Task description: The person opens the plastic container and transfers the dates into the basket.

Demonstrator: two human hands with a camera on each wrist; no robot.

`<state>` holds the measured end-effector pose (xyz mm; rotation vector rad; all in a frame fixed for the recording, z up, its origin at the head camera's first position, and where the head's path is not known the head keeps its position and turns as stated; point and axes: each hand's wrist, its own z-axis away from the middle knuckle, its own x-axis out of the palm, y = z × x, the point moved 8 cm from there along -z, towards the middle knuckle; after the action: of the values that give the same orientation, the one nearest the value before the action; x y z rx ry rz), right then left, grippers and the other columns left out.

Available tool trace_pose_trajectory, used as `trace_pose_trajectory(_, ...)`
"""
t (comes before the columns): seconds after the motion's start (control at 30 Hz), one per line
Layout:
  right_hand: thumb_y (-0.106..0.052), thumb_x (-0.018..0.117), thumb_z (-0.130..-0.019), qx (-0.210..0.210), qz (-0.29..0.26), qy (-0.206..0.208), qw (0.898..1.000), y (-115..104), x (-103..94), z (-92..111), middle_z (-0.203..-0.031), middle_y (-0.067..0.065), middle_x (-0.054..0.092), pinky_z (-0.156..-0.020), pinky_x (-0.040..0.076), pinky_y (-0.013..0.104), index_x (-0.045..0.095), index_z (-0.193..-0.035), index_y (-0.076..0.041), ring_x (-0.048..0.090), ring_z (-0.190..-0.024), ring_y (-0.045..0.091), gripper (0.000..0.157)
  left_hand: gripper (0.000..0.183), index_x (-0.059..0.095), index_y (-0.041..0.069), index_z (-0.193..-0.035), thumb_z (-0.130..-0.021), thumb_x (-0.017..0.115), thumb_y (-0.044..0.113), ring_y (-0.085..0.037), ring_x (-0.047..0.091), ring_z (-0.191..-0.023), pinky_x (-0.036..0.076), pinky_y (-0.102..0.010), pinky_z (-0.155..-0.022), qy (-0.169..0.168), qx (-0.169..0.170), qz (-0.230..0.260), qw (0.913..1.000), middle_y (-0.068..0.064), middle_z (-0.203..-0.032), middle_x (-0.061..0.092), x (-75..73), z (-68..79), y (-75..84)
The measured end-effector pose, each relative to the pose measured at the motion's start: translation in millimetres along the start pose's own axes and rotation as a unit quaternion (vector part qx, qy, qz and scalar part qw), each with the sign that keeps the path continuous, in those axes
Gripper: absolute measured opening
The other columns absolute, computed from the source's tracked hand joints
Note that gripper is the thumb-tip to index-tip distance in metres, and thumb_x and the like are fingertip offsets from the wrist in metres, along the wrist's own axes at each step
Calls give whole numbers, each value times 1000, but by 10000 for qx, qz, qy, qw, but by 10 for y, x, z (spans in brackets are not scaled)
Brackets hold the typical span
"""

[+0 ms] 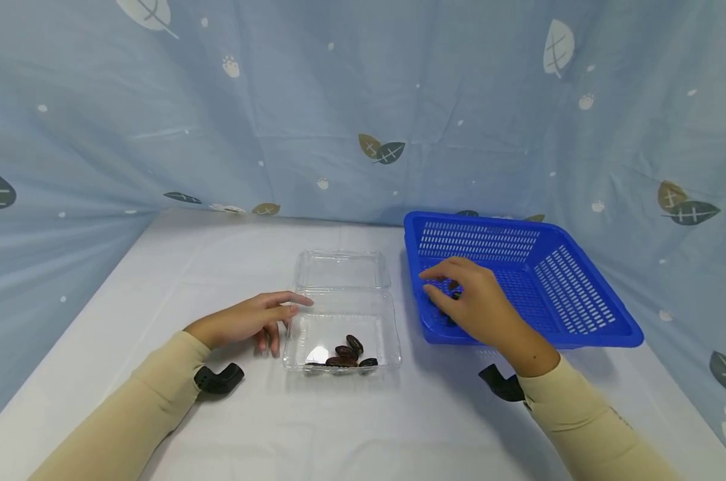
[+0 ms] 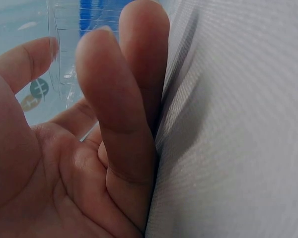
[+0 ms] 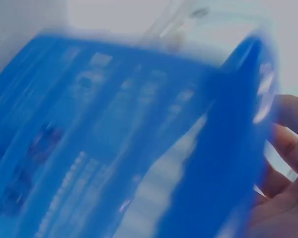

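A clear plastic clamshell box [image 1: 344, 327] lies with its lid [image 1: 342, 270] folded back. Several glossy dark brown oval pieces, which look like dates [image 1: 354, 344], sit along its near side. My left hand [image 1: 256, 317] rests at the box's left edge, index finger and thumb reaching over the rim; in the left wrist view its fingers [image 2: 124, 99] lie beside the white cloth. Over the left part of the blue basket [image 1: 555, 287], my right hand [image 1: 473, 297] hangs with thumb and index finger apart, nothing visible between them. More dark pieces [image 1: 453, 286] lie below it, partly hidden by the hand.
A white cloth [image 1: 266, 427] covers the table. Behind it hangs a blue leaf-patterned curtain [image 1: 314, 100], close to the basket's far rim. The right wrist view is blurred and mostly filled by the slotted basket wall [image 3: 114, 114].
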<state>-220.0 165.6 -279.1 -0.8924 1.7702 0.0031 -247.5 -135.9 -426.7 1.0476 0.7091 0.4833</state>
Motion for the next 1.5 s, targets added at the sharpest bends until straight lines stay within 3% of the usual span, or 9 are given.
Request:
trace_pose_trajectory(0.1,-8,78,-87,-297,-257,-98,9992,-282,139,-26,-106,3,71,-69,57,30,76,-108,-12,62,-86,17,21,48,45,25,-148,-106,45,47,-22,65,-59,55,-32,-55,4,-9,27,10000,-19,-99,64,-2,-2,-9)
trace_pose_trajectory(0.2,-11,79,-86,-504,-433,-316,9973,-498,313,-54,-108,2,71,-72,56,28,76,-108,-14,62,-91,18,22,48,45,24,-148,-106,45,45,-23,66,-61,55,-32,-54,30,32,45,10000,-21,-110,58,-6,-10,-3)
trace_pose_trajectory(0.47,-18,78,-89,-554,-768,-1225,9879,-792,825,-101,-110,-2,72,-85,57,31,75,-111,-16,63,-105,15,22,47,46,23,-148,-106,45,45,-24,68,-62,55,-31,-54,33,33,56,10000,-19,-108,56,24,-43,9)
trace_pose_trajectory(0.67,-14,73,-93,-334,-1167,-2254,9667,-871,1228,-188,-113,-1,73,-93,55,35,74,-116,-13,64,-109,17,24,48,45,21,-148,-106,45,44,-24,68,-61,54,-31,-53,43,38,72,10000,-19,-110,56,16,-38,13)
trace_pose_trajectory(0.87,-13,74,-92,-254,-1368,-3030,9428,-809,1577,-189,-108,1,75,-88,55,24,75,-113,-11,67,-99,12,22,48,45,22,-149,-106,45,44,-24,68,-63,54,-31,-54,-10,47,112,9999,-20,-113,54,22,-27,16)
trace_pose_trajectory(1.27,-5,77,-87,-400,-1797,-3481,9192,-790,1744,-144,-90,2,74,-74,52,14,75,-110,-8,62,-77,0,22,48,46,25,-148,-105,45,47,-23,67,-61,55,-32,-56,63,-12,-14,10000,-19,-112,57,0,-20,11)
trace_pose_trajectory(1.5,-4,76,-88,-520,-1843,-3497,9171,-815,1789,-141,-89,2,74,-75,52,13,75,-108,-7,61,-77,-3,20,48,46,25,-148,-105,46,47,-24,67,-61,55,-32,-55,81,-14,-15,10000,-20,-111,57,-12,-22,-22)
